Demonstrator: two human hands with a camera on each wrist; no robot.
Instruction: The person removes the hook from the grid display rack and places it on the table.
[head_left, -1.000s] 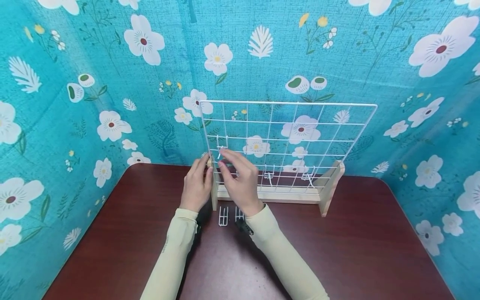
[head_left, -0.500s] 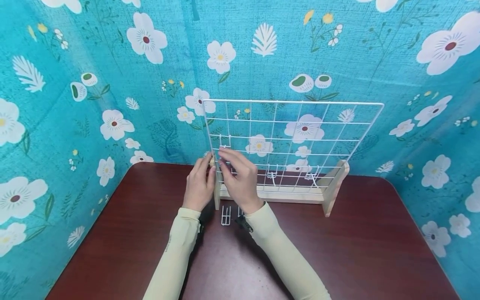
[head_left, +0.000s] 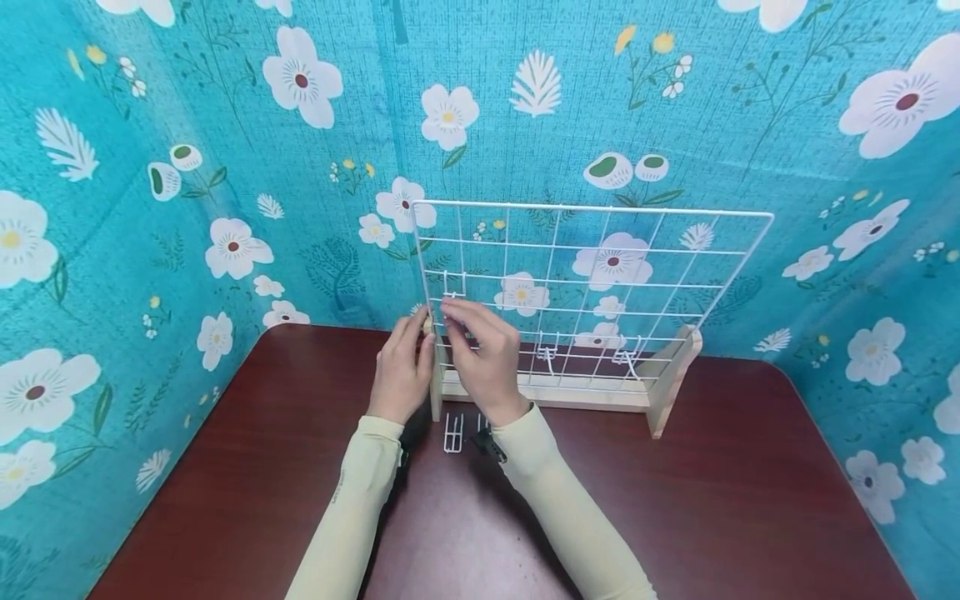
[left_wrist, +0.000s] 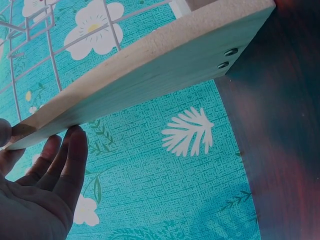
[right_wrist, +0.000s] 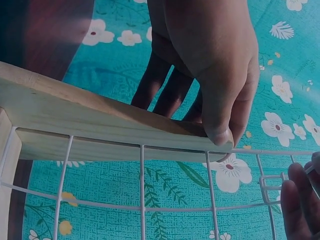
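A white wire grid (head_left: 600,207) stands upright between wooden end supports. My left hand (head_left: 402,371) grips the top of the left wooden support (left_wrist: 150,75); in the right wrist view its thumb lies on the near edge and the fingers on the outer side. At the grid's left side hangs a white wire hook (head_left: 453,296). The right hand (head_left: 487,358) has thumb and forefinger at this hook's prong and pinches it, the prong mostly hidden behind the fingers.
Two more hooks (head_left: 547,354) hang low on the grid. A loose hook (head_left: 453,433) lies on the dark red table (head_left: 750,500), with another (head_left: 483,422) partly behind the right wrist. A flowered blue curtain (head_left: 480,167) stands behind.
The right thumb and forefinger have drawn closer together around the hook's prong, which showed more before. The left hand keeps its hold on the support. The head view has shifted slightly.
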